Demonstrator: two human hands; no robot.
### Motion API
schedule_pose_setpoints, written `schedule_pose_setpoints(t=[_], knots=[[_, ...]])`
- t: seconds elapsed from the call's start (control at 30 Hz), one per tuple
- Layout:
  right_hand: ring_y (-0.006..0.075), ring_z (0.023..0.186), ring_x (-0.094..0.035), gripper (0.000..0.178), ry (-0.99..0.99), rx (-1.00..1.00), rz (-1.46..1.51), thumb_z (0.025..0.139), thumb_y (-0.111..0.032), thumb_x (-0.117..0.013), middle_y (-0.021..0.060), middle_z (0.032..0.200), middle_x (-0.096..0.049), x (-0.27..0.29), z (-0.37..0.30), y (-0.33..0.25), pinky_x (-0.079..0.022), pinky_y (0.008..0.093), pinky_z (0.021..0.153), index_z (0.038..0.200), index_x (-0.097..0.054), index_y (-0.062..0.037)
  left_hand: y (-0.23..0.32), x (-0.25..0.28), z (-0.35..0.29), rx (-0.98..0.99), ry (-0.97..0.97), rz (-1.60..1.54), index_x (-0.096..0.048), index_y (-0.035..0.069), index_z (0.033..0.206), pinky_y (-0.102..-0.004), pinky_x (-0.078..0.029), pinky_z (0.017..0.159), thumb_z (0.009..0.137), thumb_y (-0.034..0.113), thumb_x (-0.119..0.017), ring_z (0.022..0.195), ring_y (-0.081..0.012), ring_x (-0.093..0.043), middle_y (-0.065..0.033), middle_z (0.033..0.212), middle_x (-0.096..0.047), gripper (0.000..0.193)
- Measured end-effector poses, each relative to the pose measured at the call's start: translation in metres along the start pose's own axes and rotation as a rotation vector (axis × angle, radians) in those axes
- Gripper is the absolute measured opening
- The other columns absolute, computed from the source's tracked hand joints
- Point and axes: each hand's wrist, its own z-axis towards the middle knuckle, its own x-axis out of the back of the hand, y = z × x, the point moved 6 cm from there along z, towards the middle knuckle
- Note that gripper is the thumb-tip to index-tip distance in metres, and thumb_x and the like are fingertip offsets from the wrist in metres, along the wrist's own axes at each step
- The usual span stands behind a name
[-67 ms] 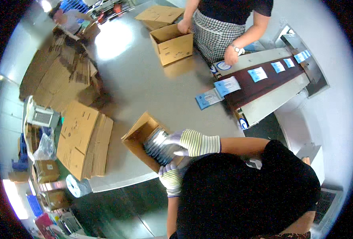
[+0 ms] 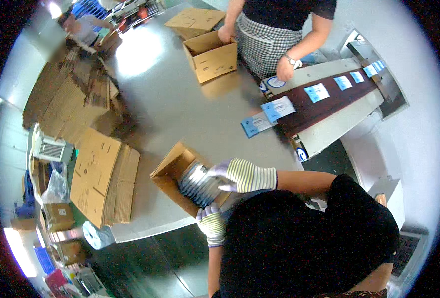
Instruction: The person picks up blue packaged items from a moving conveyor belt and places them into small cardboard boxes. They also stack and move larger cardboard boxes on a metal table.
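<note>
An open cardboard carton (image 2: pixel 173 191) lies tilted near the table's front edge, with its mouth toward my right side. Inside it, a row of silvery-blue flat packets (image 2: pixel 194 185) is packed close together. My right hand (image 2: pixel 247 175), in a striped knit glove, reaches to the packets with thumb and fingers closed about the near end of the row; its fingertips are partly hidden. In a matching glove, my left hand (image 2: pixel 211 226) grips the carton's lower edge, fingers bent over the cardboard.
At right, a conveyor belt (image 2: pixel 336 102) carries several blue-white packets (image 2: pixel 317 93), some overlapping at its table end. Across the table (image 2: pixel 195 116), a co-worker (image 2: pixel 269 39) holds another open carton (image 2: pixel 216 64). Flattened cartons (image 2: pixel 98 174) stand stacked at left; another person (image 2: pixel 86 30) is farther back.
The whole view has shifted slightly. My hands keep their places on the carton and the packets.
</note>
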Motion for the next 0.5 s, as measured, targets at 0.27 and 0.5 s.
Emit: schedule_pose_setpoints(t=[0.27, 0.5], knots=[[0.0375, 0.094, -0.058, 0.045, -0.208, -0.336, -0.353, 0.087, -0.035, -0.052, 0.0209, 0.104, -0.061, 0.027, -0.064, 0.101, -0.047, 0.0447, 0.083, 0.124, -0.050, -0.0091, 0.002, 0.001, 0.004, 0.033, -0.065, -0.023, -0.056, 0.014, 0.088, -0.0375, -0.042, 0.076, 0.072, 0.013, -0.058, 0.073, -0.0228, -0.055, -0.0025, 0.077, -0.057, 0.016], [0.0386, 0.079, -0.060, 0.034, -0.168, -0.498, -0.465, 0.078, -0.032, -0.062, 0.0183, 0.082, -0.063, 0.062, -0.076, 0.162, -0.048, 0.0471, 0.075, 0.097, -0.058, -0.0044, 0.005, 0.006, 0.011, 0.014, 0.052, -0.040, -0.052, 0.011, 0.083, -0.0376, -0.043, 0.071, 0.069, 0.006, -0.059, 0.065, -0.0238, -0.054, -0.0039, 0.066, -0.051, 0.017]])
